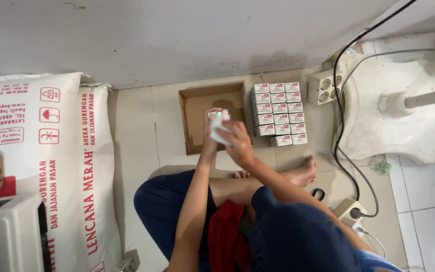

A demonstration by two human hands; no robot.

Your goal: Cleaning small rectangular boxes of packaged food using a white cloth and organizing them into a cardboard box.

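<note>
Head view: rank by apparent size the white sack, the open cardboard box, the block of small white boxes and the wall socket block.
1. white sack, though it lies nearer the camera
2. open cardboard box
3. block of small white boxes
4. socket block

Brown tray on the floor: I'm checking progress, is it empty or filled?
Empty: the tray shows bare cardboard; the small boxes are stacked beside it.

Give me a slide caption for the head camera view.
Both hands, left hand and right hand, hold a small box over an open cardboard tray.
</note>
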